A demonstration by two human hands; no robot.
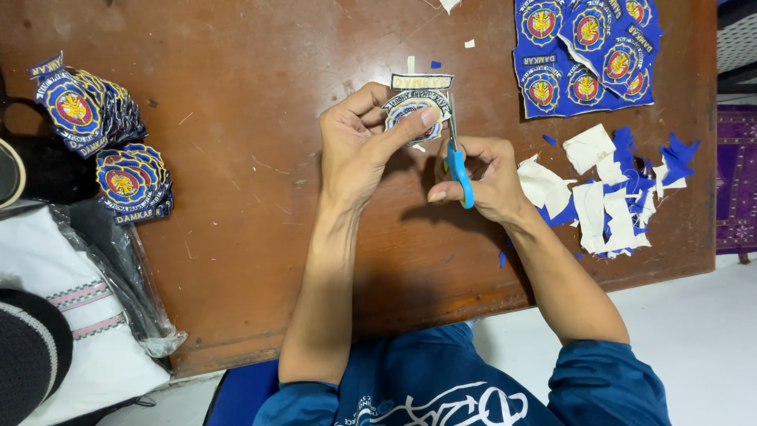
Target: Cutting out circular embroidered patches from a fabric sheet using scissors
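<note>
Two hands busy: left hand (359, 146) pinches patch (415, 106) above the table (260, 158), right hand (485, 177) grips scissors (456, 154) at its edge. Blades sit near the thumb, so a slip probably nicks skin or stitching.

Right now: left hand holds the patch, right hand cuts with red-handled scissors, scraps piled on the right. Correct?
One thing is off: the scissors have blue handles, not red, as the head view shows. The rest holds: the left hand holds the patch, the right hand works the scissors, and the scraps lie piled on the right.
</note>
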